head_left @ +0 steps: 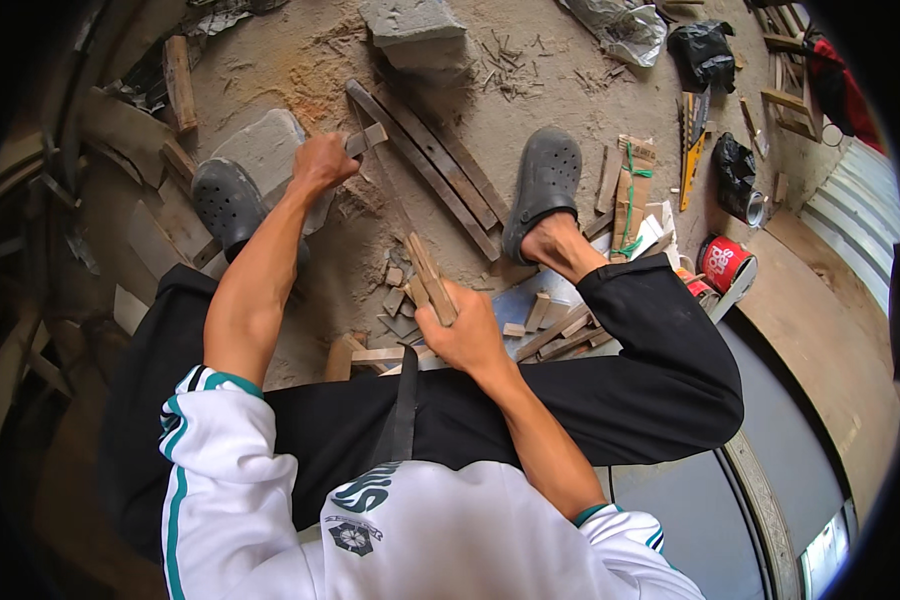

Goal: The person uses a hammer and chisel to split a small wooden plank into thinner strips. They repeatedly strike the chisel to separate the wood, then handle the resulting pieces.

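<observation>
My left hand (324, 162) is closed in a fist beside a grey clog. From it sticks out a short, flat piece with a pale face and a darker edge (368, 139); its kind I cannot make out. My right hand (462, 328) grips narrow wooden strips (429, 277), which lie side by side and point away from me. A thin brown line runs between the two hands; whether it joins what they hold, I cannot tell. Just beyond, long dark wooden bars (425, 165) lie slantwise on the dusty ground.
Concrete blocks (413, 22) (260, 150) sit ahead and by my left foot. Scattered nails (510, 65) lie ahead. A handsaw (694, 140), black plastic bags (703, 55) and a red can (725, 264) are at the right. Wood offcuts (570, 335) lie near my right leg.
</observation>
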Available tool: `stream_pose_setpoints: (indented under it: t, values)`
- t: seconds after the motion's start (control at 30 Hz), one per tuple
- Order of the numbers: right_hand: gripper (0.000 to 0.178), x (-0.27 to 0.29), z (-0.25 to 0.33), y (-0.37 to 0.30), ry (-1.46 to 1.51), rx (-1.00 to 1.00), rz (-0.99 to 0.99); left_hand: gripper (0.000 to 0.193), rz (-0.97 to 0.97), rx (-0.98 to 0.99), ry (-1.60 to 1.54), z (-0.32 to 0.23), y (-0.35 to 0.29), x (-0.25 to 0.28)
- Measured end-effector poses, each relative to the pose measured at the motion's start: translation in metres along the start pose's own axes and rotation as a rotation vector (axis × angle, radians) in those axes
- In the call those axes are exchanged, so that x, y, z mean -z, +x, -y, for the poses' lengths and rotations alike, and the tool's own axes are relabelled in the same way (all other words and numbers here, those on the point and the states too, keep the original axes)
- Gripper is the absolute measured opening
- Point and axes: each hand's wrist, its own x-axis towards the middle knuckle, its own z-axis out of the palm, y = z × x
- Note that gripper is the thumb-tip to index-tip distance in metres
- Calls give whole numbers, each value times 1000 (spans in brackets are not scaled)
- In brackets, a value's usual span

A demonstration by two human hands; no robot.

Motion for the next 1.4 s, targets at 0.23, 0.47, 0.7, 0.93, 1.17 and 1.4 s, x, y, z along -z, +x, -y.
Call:
stream_pose_setpoints:
  t: [0.23, 0.47, 0.7, 0.93, 1.17, 1.4]
  values:
    - [25, -9, 23, 8, -116, 23, -23, 31, -44, 94, -30, 1, 7, 8]
    - [24, 26, 22, -40, -28, 58, -40, 33, -132, 88, -62, 11, 18, -1]
    - [19, 19, 9, -15, -106, 61, -2, 37, -77, 97, -66, 12, 20, 0]
    - [22, 4, 2, 43, -130, 29, 4, 36, -90, 112, -84, 16, 28, -1]
    - [23, 27, -4, -15, -107, 115, 2, 36, -148, 52, -78, 14, 26, 7]
    - [20, 33, 7, -38, -40, 158, -42, 35, -52, 131, -76, 10, 21, 12]
